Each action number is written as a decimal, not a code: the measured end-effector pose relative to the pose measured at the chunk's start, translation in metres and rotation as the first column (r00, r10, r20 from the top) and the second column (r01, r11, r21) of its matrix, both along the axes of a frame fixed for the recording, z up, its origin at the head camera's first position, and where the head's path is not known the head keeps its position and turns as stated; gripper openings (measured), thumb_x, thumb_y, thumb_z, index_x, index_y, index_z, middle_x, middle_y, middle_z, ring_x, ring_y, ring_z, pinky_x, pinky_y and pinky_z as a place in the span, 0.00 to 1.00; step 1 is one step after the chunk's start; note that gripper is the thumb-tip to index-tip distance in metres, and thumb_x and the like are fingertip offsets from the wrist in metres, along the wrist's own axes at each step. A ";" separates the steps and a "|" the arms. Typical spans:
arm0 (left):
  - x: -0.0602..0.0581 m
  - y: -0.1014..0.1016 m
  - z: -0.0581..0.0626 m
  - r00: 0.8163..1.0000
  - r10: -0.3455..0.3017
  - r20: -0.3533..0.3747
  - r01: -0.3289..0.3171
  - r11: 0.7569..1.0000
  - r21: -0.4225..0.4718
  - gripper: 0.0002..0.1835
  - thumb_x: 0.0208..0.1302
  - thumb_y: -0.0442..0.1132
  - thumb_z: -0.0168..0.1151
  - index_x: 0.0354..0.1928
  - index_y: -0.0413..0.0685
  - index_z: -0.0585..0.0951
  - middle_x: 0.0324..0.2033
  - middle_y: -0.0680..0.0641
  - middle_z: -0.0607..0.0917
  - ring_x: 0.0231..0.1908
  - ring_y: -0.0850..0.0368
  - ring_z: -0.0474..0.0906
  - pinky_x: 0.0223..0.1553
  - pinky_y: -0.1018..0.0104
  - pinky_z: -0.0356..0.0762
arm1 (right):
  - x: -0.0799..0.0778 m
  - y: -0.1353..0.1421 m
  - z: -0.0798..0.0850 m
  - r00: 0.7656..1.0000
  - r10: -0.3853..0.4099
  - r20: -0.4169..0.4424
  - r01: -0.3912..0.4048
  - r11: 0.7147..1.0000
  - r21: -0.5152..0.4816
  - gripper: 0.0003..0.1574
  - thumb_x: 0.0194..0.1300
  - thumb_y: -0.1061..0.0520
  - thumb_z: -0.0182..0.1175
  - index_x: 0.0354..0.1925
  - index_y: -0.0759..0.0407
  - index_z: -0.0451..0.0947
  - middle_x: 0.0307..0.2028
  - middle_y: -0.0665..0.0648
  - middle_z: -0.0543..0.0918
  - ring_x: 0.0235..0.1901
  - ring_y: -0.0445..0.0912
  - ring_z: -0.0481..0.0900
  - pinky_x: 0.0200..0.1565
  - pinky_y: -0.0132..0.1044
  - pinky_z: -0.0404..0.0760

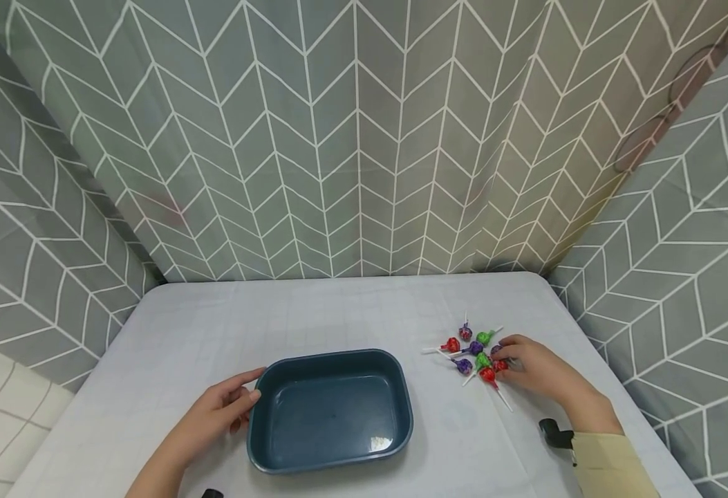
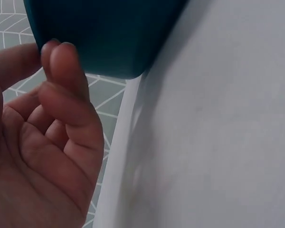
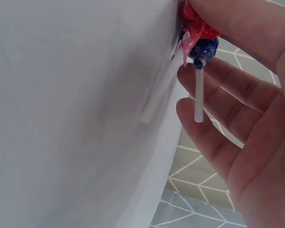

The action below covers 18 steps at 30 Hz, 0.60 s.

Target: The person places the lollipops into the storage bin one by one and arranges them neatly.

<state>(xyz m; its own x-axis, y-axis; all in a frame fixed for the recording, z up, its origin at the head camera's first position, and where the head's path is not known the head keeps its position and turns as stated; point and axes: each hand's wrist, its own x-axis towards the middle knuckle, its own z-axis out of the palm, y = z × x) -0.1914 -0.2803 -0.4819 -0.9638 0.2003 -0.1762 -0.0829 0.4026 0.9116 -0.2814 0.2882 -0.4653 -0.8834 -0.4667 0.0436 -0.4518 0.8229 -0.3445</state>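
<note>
A dark blue rectangular tub (image 1: 332, 415) stands on the white-covered table. My left hand (image 1: 220, 408) holds its left side, thumb on the rim and the index finger along the back corner; other fingers curl against the outer wall (image 2: 109, 57). Right of the tub lies a loose cluster of wrapped lollipops, with red, green and purple wrappers. My right hand (image 1: 534, 373) reaches into its right edge, thumb and fingers spread about a red lollipop (image 3: 199, 26) and a dark blue-purple lollipop (image 3: 204, 50). Fingertips are right at the wrappers, and a white stick points toward the palm.
Other lollipops lie close by, among them a green lollipop (image 1: 484, 337) and a red lollipop (image 1: 451, 344) on the cluster's far side. Patterned grey curtains (image 1: 357, 138) rise behind the table and at both sides. A black wrist device (image 1: 555, 434) sits by the right sleeve.
</note>
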 end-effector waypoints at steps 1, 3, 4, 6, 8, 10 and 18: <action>-0.001 0.001 0.000 1.000 0.004 0.008 -0.004 1.000 0.010 0.31 0.70 0.51 0.60 0.70 0.45 0.69 0.28 0.41 0.80 0.25 0.48 0.77 0.25 0.61 0.77 | 0.000 0.001 0.000 1.000 -0.001 -0.002 0.001 1.000 -0.001 0.14 0.56 0.57 0.73 0.42 0.57 0.87 0.52 0.68 0.77 0.52 0.64 0.76 0.54 0.60 0.73; -0.002 0.001 0.000 1.000 0.010 0.022 -0.011 1.000 0.025 0.31 0.70 0.51 0.60 0.70 0.44 0.68 0.28 0.40 0.80 0.24 0.48 0.77 0.24 0.61 0.77 | 0.000 0.002 0.001 1.000 -0.016 -0.002 0.016 1.000 0.000 0.14 0.55 0.55 0.74 0.42 0.56 0.87 0.55 0.69 0.75 0.54 0.65 0.75 0.55 0.61 0.72; -0.002 0.002 -0.001 0.999 0.013 0.029 -0.014 0.999 0.033 0.31 0.70 0.51 0.60 0.70 0.44 0.68 0.27 0.40 0.80 0.24 0.48 0.77 0.24 0.61 0.77 | 0.000 0.003 0.002 1.000 -0.025 0.002 0.025 1.000 -0.009 0.15 0.55 0.54 0.74 0.42 0.55 0.87 0.56 0.69 0.75 0.55 0.65 0.74 0.55 0.61 0.71; -0.001 0.002 -0.001 0.999 0.022 0.038 -0.023 0.999 0.044 0.32 0.70 0.51 0.60 0.70 0.44 0.68 0.27 0.40 0.80 0.24 0.49 0.77 0.24 0.61 0.77 | 0.000 0.003 0.004 0.998 -0.053 0.017 0.053 0.998 -0.028 0.16 0.56 0.52 0.74 0.44 0.54 0.87 0.58 0.68 0.74 0.56 0.65 0.73 0.56 0.62 0.70; -0.001 0.002 0.000 0.999 0.029 0.044 -0.031 0.998 0.047 0.32 0.70 0.52 0.60 0.70 0.45 0.68 0.27 0.40 0.80 0.24 0.48 0.76 0.24 0.61 0.77 | 0.001 0.004 0.007 0.997 -0.074 0.019 0.075 0.996 -0.054 0.18 0.57 0.50 0.73 0.45 0.53 0.87 0.57 0.66 0.75 0.57 0.64 0.73 0.56 0.62 0.70; -0.001 0.002 0.000 0.998 0.033 0.046 -0.036 0.998 0.047 0.32 0.70 0.52 0.60 0.70 0.46 0.68 0.27 0.40 0.80 0.24 0.48 0.76 0.24 0.61 0.77 | 0.002 0.004 0.010 0.996 -0.088 0.013 0.089 0.992 -0.091 0.18 0.58 0.49 0.73 0.47 0.54 0.86 0.56 0.63 0.77 0.56 0.62 0.74 0.55 0.61 0.72; -0.002 0.001 -0.002 0.998 0.026 0.063 -0.030 0.998 0.062 0.32 0.70 0.52 0.59 0.71 0.46 0.68 0.27 0.40 0.80 0.24 0.48 0.76 0.25 0.60 0.78 | 0.005 -0.001 0.015 0.993 -0.121 0.000 0.119 0.975 -0.186 0.22 0.61 0.50 0.71 0.52 0.56 0.83 0.47 0.52 0.84 0.44 0.50 0.81 0.46 0.50 0.79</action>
<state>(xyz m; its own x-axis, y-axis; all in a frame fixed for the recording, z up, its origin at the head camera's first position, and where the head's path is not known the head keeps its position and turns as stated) -0.1936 -0.2792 -0.4844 -0.9566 0.1862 -0.2241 -0.1509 0.3413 0.9278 -0.2766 0.2875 -0.4499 -0.9314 -0.3402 0.1297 -0.3584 0.7938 -0.4913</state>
